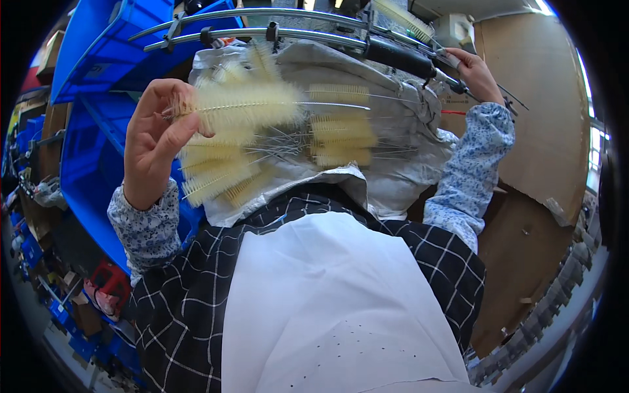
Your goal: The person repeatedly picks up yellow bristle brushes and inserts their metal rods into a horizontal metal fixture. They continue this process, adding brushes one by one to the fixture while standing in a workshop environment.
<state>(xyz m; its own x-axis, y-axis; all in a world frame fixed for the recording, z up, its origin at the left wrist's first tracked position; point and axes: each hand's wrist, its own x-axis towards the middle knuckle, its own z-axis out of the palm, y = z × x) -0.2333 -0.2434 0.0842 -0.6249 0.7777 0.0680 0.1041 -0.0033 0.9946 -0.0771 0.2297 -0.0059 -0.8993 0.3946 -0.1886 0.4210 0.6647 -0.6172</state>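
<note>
My left hand [159, 131] is closed on the bristled end of a pale yellow bottle brush [252, 105], whose bare twisted-wire stem points right. The brush is blurred at its bristles. At the far right of a metal rod fixture [400, 56], my right hand [475, 72] pinches the wire end of another yellow-bristled brush [406, 21], which slants up and left above the fixture. Something pale wraps one finger there. Below my left hand lies a pile of similar brushes [219, 167], and a second bunch [341, 134] lies right of it, their wire stems crossing in the middle.
A grey-white cloth sheet [406, 177] lies under the brushes, over my lap. Blue plastic bins [92, 177] stand close on the left. Two parallel metal rods [255, 31] run across the far side. A large cardboard sheet [534, 111] stands at the right.
</note>
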